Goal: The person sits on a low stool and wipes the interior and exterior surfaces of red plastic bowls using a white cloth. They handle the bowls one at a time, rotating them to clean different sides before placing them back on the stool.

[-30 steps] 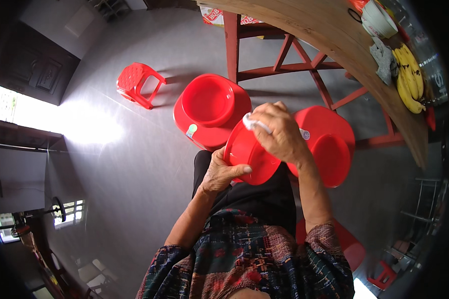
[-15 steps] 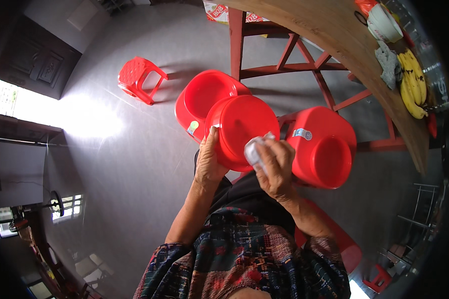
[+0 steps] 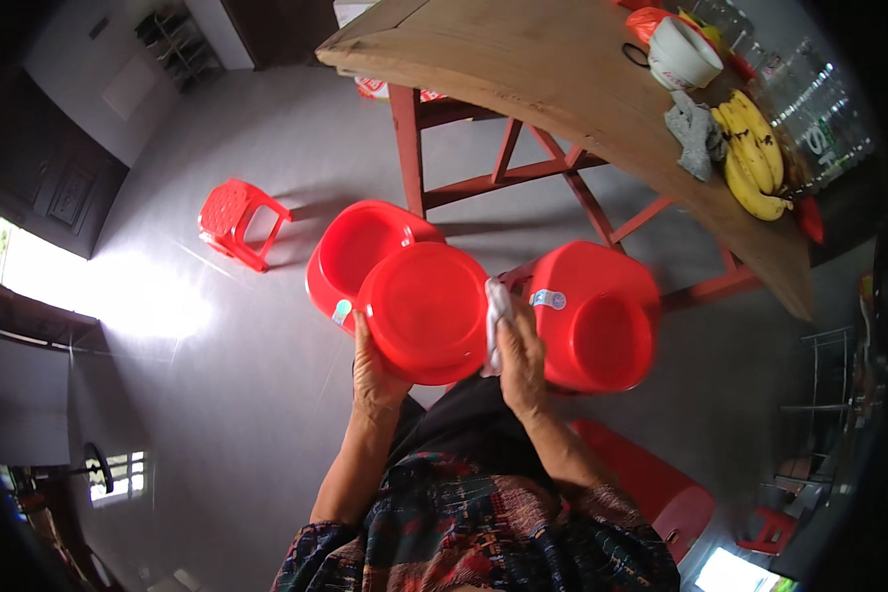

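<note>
Wiping step, I'd judge: L hand [image 3: 375,373] grips red basin [image 3: 426,311] by its L side, R hand [image 3: 523,363] pinches wht cloth [image 3: 499,321] at its R rim. Basin's up in front of me. Next stroke prob. needs firm L grip. R stool [image 3: 602,264] close by, may crowd R hand; L stool [image 3: 323,291] ahead, table [image 3: 503,64] w/ bananas [image 3: 753,163] beyond.

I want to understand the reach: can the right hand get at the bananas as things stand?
Probably not without leaning: the bananas lie uncovered on the table, but well beyond the right hand, which holds a white cloth.
</note>
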`<action>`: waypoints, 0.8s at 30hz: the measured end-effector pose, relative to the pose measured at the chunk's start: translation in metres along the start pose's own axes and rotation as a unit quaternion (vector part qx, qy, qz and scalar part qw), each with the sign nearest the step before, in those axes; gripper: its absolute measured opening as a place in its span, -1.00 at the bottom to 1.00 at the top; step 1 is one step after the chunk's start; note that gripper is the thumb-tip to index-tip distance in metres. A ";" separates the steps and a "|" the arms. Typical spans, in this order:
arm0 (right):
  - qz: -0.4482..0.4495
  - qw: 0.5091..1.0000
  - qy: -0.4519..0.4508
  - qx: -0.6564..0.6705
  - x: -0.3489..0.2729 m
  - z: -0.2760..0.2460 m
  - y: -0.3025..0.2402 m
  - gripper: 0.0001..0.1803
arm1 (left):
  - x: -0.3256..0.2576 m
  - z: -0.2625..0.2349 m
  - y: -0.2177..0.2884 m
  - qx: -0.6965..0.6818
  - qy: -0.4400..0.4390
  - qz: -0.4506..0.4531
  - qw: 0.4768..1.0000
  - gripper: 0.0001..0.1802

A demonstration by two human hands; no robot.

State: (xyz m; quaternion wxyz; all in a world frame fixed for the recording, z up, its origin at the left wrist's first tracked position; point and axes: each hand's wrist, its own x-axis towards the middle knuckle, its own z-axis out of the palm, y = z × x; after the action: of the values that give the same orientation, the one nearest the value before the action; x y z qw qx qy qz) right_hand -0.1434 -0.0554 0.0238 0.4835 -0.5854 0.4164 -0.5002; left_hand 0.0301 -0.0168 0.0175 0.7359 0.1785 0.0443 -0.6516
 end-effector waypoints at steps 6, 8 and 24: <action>-0.035 0.997 -0.030 -0.068 0.007 -0.014 -0.008 -0.62 | -0.008 -0.002 0.011 0.023 -0.077 -0.019 0.997 -0.38; 0.027 0.997 -0.067 -0.039 0.018 -0.032 -0.010 -0.63 | -0.012 -0.010 0.012 0.076 -0.058 -0.037 0.995 -0.37; -0.352 0.858 -0.172 -0.334 0.024 0.026 -0.063 -0.49 | -0.012 0.009 -0.013 0.208 -0.029 0.000 0.978 -0.70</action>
State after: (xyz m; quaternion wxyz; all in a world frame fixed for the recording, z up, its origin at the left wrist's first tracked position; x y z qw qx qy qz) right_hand -0.1139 -0.0627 0.0889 0.1151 -0.8959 0.2346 -0.3593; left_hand 0.0139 -0.0095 0.0273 0.6837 0.3083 -0.1133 -0.6516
